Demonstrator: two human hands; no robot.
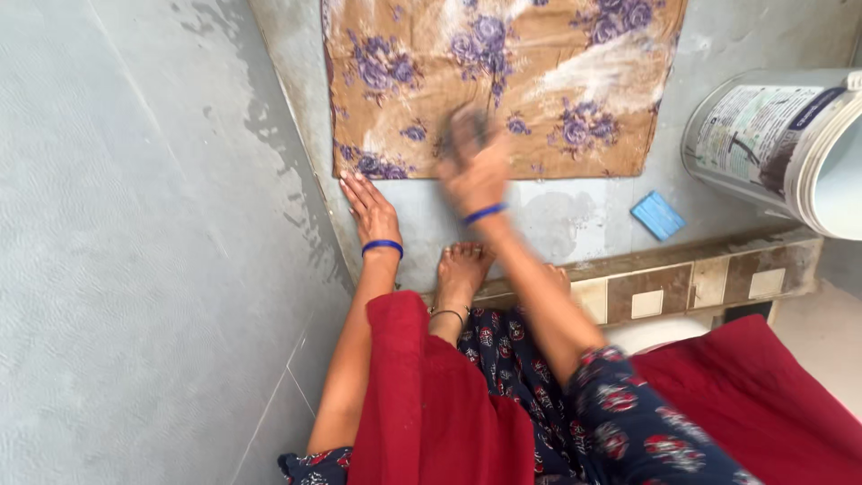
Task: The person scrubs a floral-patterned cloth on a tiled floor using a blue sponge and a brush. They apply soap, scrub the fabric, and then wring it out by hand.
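Lying flat on the wet grey floor: brown cotton cloth with purple flowers, streaked with white suds. Looks soaked, so likely heavy, limp and slippery; best gripped at a corner or bunched edge. Left hand pressed flat beside its lower edge, fingers spread. Right hand blurred over the cloth, seemingly closed on something; grip unclear. White plastic bucket tipped nearby.

Grey concrete floor, wet w/ damp patches. Flat on it: a brown cloth w/ purple flowers, soapy streaks across it. A small blue soap bar lies just below the cloth's right corner. White bucket on its side at right. Tiled ledge along the near edge.
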